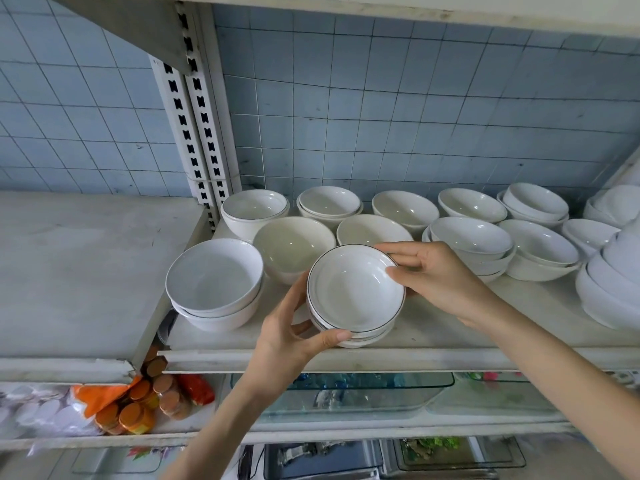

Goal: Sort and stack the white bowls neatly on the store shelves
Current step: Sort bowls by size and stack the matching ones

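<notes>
The dark-rimmed bowl stack (353, 292) is at the front of the shelf (450, 327); the left grip (287, 327) curls round its near-left side; the right grip (440, 282) pinches its far-right rim; plain white bowls (214, 275) stand just left of it.

- We see a short stack of shallow, dark-rimmed white bowls (356, 294), upright near the front edge of the shelf (433, 336), gripped by our left hand (287, 336) and right hand (440, 275).
- Left of that stack: two deep white bowls (214, 282), nested.
- Behind it: a single cream bowl (294, 245).
- Right of it: more nested white bowls (471, 244).
</notes>
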{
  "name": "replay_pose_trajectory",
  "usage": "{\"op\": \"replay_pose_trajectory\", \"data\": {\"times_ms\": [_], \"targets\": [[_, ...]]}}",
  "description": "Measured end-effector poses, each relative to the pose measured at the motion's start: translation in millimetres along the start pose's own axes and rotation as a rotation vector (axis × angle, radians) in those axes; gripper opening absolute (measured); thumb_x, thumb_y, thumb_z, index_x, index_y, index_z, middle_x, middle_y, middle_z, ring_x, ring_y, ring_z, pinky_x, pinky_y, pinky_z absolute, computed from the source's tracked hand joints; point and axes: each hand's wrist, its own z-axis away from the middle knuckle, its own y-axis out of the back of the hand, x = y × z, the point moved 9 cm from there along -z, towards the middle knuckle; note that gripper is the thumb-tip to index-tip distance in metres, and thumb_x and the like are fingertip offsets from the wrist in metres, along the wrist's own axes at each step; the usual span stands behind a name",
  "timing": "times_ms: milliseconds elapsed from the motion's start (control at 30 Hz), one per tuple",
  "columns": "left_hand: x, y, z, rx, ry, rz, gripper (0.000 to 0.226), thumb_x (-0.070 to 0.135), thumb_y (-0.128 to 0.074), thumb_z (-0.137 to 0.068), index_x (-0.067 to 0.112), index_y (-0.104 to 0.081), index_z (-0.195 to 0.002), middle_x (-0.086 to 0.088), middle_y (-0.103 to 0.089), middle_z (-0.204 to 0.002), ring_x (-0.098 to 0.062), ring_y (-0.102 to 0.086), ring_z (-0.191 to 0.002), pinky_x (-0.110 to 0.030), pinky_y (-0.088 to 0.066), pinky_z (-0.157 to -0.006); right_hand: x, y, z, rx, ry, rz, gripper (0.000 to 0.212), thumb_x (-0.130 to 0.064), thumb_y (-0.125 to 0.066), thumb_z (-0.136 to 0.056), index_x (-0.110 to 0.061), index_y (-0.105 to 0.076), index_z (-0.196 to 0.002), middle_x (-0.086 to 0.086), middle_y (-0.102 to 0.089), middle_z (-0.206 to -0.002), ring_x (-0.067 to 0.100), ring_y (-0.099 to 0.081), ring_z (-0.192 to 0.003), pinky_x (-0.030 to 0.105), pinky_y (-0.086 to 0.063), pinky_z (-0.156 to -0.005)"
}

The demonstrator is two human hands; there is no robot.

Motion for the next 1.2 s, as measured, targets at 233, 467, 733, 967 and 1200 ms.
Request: {"op": "replay_pose_trajectory", "data": {"times_ms": [233,467,733,967,1200], "targets": [[-3,2,-2,0.015,0.005,-0.006,0.078,0.019,-0.088,-0.061,0.033,-0.048,-0.127,0.023,-0.063,-0.120,0.004,-0.056,-0.114,-0.017,-0.051,-0.085,-11,-16,14,-0.179,0.105,0.072,0.052,-0.024,-0.071,-0.071,-0.043,-0.049,-0.114,-0.043,-0.057,-0.109,-0.018,-0.051,-0.108,0.002,-0.037,-0.087],[-1,3,-2,0.039,0.002,0.005,0.077,0.037,-0.082,-0.059,0.032,-0.049,-0.128,0.019,-0.062,-0.123,-0.001,-0.053,-0.121,-0.018,-0.050,-0.083,8,-26,21,-0.295,0.096,0.083,0.095,-0.014,-0.084,-0.066,-0.032,-0.030,-0.143,-0.023,-0.042,-0.141,-0.004,-0.041,-0.128,0.018,-0.034,-0.107],[0,3,-4,0.067,-0.021,-0.024,0.074,0.041,-0.080,-0.059,0.025,-0.052,-0.125,0.016,-0.063,-0.121,-0.007,-0.054,-0.120,-0.023,-0.048,-0.092,12,-29,22,-0.264,0.117,0.025,0.091,-0.027,-0.080,-0.067,-0.025,-0.032,-0.144,-0.009,-0.046,-0.141,0.011,-0.043,-0.131,0.037,-0.035,-0.110],[-1,3,-6,0.103,-0.014,-0.042,0.069,0.047,-0.079,-0.058,0.026,-0.054,-0.119,0.017,-0.065,-0.116,-0.005,-0.057,-0.115,-0.016,-0.045,-0.093,21,-26,20,-0.197,0.084,-0.005,0.103,-0.063,-0.078,-0.055,-0.025,-0.037,-0.141,-0.014,-0.052,-0.135,0.006,-0.047,-0.126,0.026,-0.038,-0.106],[-2,2,-4,0.080,-0.009,-0.045,0.068,0.047,-0.077,-0.060,0.024,-0.053,-0.120,0.017,-0.065,-0.115,-0.004,-0.056,-0.115,-0.015,-0.044,-0.091,26,-25,19,-0.179,0.068,-0.037,0.106,-0.061,-0.081,-0.053,-0.023,-0.036,-0.141,-0.010,-0.051,-0.135,0.005,-0.047,-0.126,0.027,-0.039,-0.106]]}}
